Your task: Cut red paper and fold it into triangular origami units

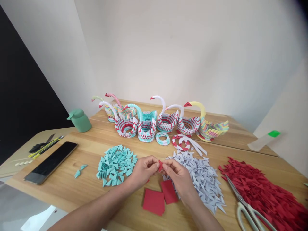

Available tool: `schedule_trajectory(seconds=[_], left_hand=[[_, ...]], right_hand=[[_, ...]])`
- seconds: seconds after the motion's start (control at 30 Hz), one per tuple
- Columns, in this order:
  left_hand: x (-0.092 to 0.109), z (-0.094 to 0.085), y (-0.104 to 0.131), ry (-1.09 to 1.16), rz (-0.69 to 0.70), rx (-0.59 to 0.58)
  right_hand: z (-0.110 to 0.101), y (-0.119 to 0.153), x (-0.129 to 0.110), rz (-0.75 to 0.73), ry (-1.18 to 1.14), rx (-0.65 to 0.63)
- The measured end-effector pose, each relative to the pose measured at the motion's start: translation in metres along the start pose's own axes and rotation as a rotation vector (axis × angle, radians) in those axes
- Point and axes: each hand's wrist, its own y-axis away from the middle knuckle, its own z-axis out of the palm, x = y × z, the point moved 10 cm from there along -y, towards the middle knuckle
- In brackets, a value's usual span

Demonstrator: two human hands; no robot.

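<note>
Between the fingertips of both hands is a small folded piece of red paper [160,166]. My left hand [147,168] pinches it from one side and my right hand [176,173] from the other, with the fingers covering part of it. Just below them on the table lie two stacks of red paper rectangles, a larger stack [153,201] and a smaller stack [169,192]. A heap of teal folded paper triangles [115,165] is left of my left hand. Pale lavender paper triangles [204,181] spread beyond and to the right of my right hand.
Several folded-paper swans [146,128] line the back of the table, with a teal-and-white paper ring [163,139] before them. Scissors [243,202] rest by a red triangle heap [267,189]. At left are a phone [51,162] and a green lidded container [80,121].
</note>
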Motion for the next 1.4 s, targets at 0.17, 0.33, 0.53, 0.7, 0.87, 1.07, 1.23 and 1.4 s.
schedule_trajectory(seconds=[0.17,0.33,0.53,0.7,0.87,1.07,1.23,1.4], left_hand=[[0.006,-0.006,0.002,-0.111,0.026,0.058],[0.025,-0.009,0.009,-0.449,0.158,0.142],[0.041,0.005,0.02,-0.817,0.379,0.153],[0.041,0.008,0.021,-0.875,0.42,0.17],[0.023,-0.003,0.011,-0.542,0.169,0.108],[0.015,-0.008,0.004,-0.125,0.051,0.067],[0.009,-0.006,0.003,-0.071,0.023,0.044],[0.011,-0.002,0.004,-0.025,0.031,0.014]], right_hand=[[-0.004,0.002,-0.011,-0.086,0.23,0.024],[-0.001,0.014,-0.047,-0.371,0.686,0.12],[0.015,0.026,-0.059,-0.578,0.913,0.107],[0.021,0.031,-0.063,-0.65,1.015,0.123],[0.019,0.032,-0.066,-0.653,0.922,0.103],[-0.008,0.01,-0.032,-0.215,0.415,0.072],[-0.002,0.003,-0.015,-0.094,0.211,-0.01],[0.0,0.005,-0.018,-0.109,0.204,-0.008]])
